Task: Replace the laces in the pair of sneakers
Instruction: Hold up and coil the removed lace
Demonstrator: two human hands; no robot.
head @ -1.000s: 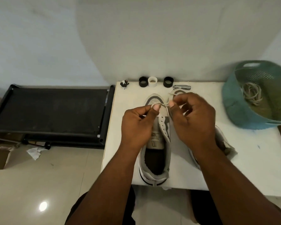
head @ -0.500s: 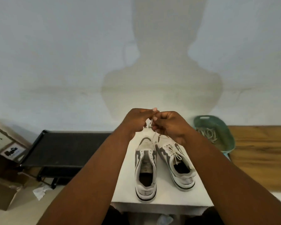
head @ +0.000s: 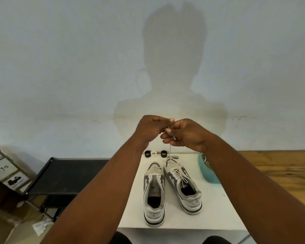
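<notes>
Head view: both hands are raised together above the far edge of the white rectangular desk point(head: 217, 213), well clear of its top. The left hand point(head: 151, 128) and the right hand point(head: 185, 133) meet fingertip to fingertip, each pinching a thin white shoelace point(head: 169, 152) that runs down from them to the toe of the right-hand shoe. Two grey-and-white low-top sneakers stand side by side near the middle of the desk, toes toward the far edge and heels toward the near edge. The left sneaker point(head: 154, 194) has bare eyelets along most of its tongue, with only a short run of lace near the toe; the right sneaker point(head: 182, 184) is laced and angled slightly, its toe close to the other's. Open desk surface lies to the right of the shoes and along the near right corner. At the far edge sit three small rings in a row: a black ring point(head: 148, 153), a white ring point(head: 153, 153) and a second black ring point(head: 163, 153), with a small metal object point(head: 175, 157) just beside the lace. A teal plastic basket point(head: 208, 173) stands at the right edge, partly hidden by the right forearm, with pale laces point(head: 205, 160) coiled inside. Left of the desk stands a low black rack point(head: 65, 175), with cardboard boxes point(head: 5, 173) beyond it.
</notes>
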